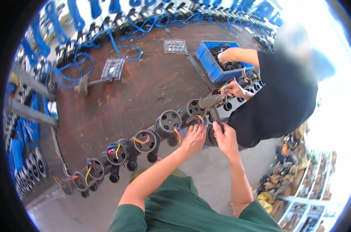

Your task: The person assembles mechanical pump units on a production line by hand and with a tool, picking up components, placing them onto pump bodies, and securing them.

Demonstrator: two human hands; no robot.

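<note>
My right hand (226, 140) is closed around the handle of a hammer (211, 101). The hammer's grey head is raised over the row of round dark grey housings along the bench edge. My left hand (194, 140) grips the near side of one round housing (194, 108), fingers bent against it; its fingertips are partly hidden. Red, yellow and blue wires (201, 119) come out beside these fingers. Just to the left stands another housing (169, 121) with a holed disc seated in it. Farther left, a housing (145, 141) has coloured wires lying across its opening.
A co-worker in black (272, 96) stands at the right, one hand in a blue crate (210, 63) of dark parts, the other at the wires. A second hammer (83, 86) lies on the brown bench (144, 89). Clear trays (113, 69) and blue cables (125, 58) lie farther back.
</note>
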